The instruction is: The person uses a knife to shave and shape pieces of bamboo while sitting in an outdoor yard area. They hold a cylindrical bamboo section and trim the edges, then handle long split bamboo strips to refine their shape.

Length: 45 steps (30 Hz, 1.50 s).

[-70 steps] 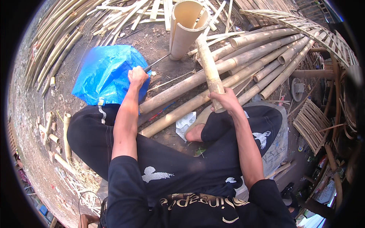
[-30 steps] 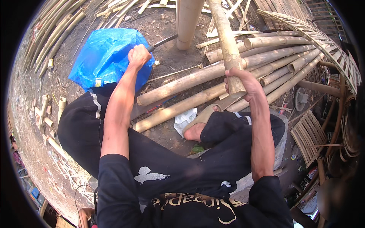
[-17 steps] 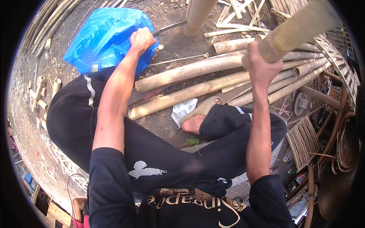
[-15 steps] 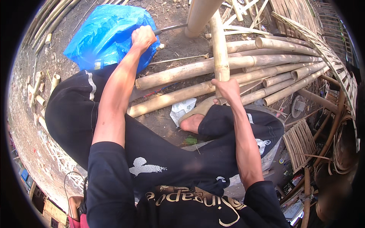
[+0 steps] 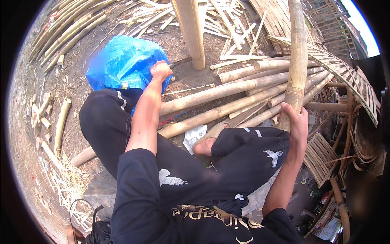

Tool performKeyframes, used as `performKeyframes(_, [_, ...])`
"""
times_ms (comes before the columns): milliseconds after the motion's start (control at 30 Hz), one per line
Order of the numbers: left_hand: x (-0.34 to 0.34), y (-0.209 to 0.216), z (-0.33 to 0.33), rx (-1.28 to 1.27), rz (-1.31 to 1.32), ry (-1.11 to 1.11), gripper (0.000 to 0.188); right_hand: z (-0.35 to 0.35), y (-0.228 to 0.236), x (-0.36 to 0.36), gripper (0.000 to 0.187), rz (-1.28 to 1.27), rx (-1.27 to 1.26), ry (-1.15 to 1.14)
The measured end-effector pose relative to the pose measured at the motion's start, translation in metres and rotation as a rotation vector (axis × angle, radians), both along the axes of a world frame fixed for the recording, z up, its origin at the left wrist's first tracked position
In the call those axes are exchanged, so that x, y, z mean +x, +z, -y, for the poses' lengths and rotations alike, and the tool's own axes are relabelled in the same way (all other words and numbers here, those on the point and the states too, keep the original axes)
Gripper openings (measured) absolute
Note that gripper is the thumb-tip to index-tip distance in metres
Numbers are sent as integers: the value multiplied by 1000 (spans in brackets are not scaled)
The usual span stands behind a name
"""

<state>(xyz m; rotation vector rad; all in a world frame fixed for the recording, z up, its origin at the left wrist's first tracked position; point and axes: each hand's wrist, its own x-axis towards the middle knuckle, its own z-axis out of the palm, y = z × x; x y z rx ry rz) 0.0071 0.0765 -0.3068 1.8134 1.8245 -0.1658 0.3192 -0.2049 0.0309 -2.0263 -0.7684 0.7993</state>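
The left hand (image 5: 161,70) is clenching a knife (image 5: 181,62) beside a bamboo tube (image 5: 190,32), upper centre; the right hand (image 5: 297,121), fingers curled, is gripping a pole (image 5: 297,49), upper right; careless swinging could injure knuckles.

Around you spreads bare brown earth (image 5: 172,45), sunlit and paler toward your left, while at the upper right a dark slatted structure (image 5: 334,29) stands beside a bright bluish-white patch (image 5: 362,25) above deep shade.
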Motion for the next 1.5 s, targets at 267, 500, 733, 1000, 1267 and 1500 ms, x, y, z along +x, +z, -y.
performKeyframes(267, [3,-20,24,56,64,148,32,48,0,-13,31,15,183,-89])
performKeyframes(500, [-1,-37,19,200,31,-5,25,5,12,-7,86,576,501,-26])
performKeyframes(733, [10,-56,28,261,-41,-56,21,-81,-4,-14,101,893,605,100])
performKeyframes(1000, [22,-78,36,158,-84,-70,17,-88,-219,-22,103,316,-442,466])
performKeyframes(1267, [12,-92,39,90,-54,-49,18,-62,-182,13,101,-36,-159,401])
performKeyframes(1500, [18,-68,46,-148,86,49,31,-50,-131,-1,96,-52,134,211])
